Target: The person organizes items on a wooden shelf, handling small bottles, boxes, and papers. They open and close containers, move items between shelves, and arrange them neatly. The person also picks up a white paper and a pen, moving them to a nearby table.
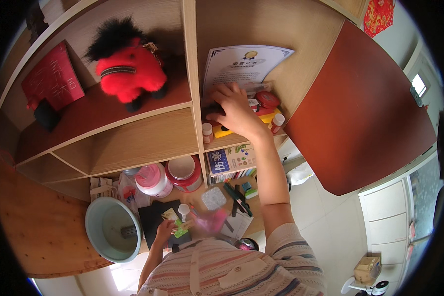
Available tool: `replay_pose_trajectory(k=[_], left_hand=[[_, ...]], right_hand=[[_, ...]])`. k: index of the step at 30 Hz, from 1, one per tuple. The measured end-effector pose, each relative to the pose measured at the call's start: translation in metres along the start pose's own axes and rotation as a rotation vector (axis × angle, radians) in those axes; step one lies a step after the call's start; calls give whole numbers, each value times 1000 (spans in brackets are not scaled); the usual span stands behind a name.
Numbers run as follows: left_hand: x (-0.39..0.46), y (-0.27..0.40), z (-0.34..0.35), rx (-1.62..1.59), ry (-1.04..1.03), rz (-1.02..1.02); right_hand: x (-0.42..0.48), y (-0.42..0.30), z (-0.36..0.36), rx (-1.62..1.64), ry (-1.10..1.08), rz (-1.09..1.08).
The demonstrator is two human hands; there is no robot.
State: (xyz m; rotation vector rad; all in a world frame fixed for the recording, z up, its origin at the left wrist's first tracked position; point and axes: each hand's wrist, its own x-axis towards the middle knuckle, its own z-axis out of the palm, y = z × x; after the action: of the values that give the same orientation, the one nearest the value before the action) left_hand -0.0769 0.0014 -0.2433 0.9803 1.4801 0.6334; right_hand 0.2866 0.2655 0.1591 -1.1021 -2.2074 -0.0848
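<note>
My right hand (236,111) reaches into an upper shelf compartment, its fingers bent near a dark thing that they partly hide; whether it grips it cannot be told. Behind the hand leans a printed certificate (244,63). About it are a round red container (267,100), a yellow object (222,131) and two small white-capped bottles (277,123), (207,132). Low down, my left hand (165,231) is at some green and yellow cards or packets (180,229) over a black folder (148,212); its grip is unclear. A white scoop (184,209) lies beside them.
A red plush horse (129,76) and a red card (53,79) stand on the left shelf. Below are a pink-lidded tub (153,181), a red jar (185,177), books (231,159) and a pale blue bucket (90,229). A reddish-brown door panel (359,111) stands at the right.
</note>
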Motion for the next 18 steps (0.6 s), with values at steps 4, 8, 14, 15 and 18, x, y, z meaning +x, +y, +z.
replay_pose_trajectory(k=[4,8,14,15,18], left_hand=[[1,-11,-3,-32,4,-11],[4,-11,2,-1,-15,19],[11,-4,8,53,-31,30],[10,-3,8,63,-29,40],[9,-2,8,82,-29,48]], right_hand=[[-10,3,3,22,1,25],[-15,-3,4,61,30,109],[-9,-5,10,101,111,134],[-10,-6,9,137,119,141],[-18,-1,5,159,266,74]])
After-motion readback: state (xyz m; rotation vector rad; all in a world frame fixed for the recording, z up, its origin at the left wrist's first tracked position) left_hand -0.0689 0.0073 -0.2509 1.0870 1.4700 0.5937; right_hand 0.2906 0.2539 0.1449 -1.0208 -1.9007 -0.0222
